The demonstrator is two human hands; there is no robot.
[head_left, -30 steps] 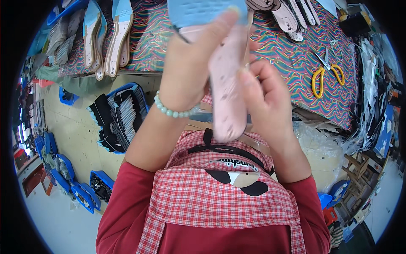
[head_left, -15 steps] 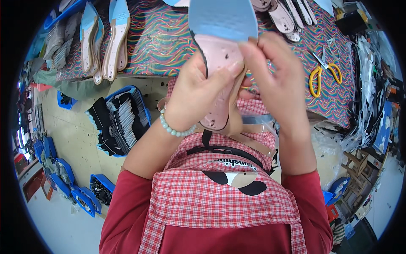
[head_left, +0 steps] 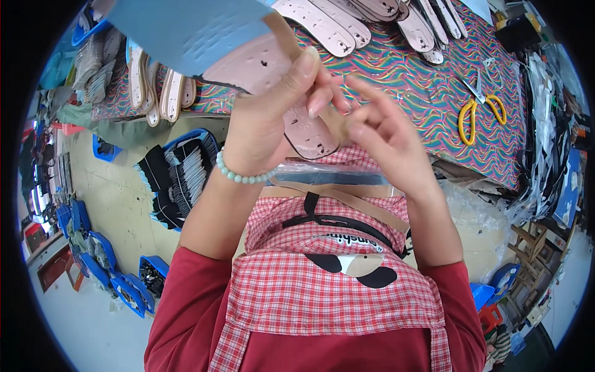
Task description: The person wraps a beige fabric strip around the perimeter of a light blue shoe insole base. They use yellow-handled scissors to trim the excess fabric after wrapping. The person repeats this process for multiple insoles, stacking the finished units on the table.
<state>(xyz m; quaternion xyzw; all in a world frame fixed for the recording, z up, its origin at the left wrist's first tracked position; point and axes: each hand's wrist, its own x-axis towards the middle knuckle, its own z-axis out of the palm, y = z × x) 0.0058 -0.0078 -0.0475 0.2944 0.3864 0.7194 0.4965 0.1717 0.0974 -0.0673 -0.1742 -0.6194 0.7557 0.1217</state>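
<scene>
Holding insole [head_left: 238, 59], left hand [head_left: 266, 118], fingers [head_left: 321, 99] curled

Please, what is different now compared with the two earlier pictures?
The insole has swung so its blue end points to the upper left, held in the left hand. The right hand has moved down toward its narrow end; contact is unclear. The yellow-handled scissors stayed on the table.

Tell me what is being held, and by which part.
The left hand holds an insole by its pink middle; whether the right hand grips it cannot be told.
</scene>
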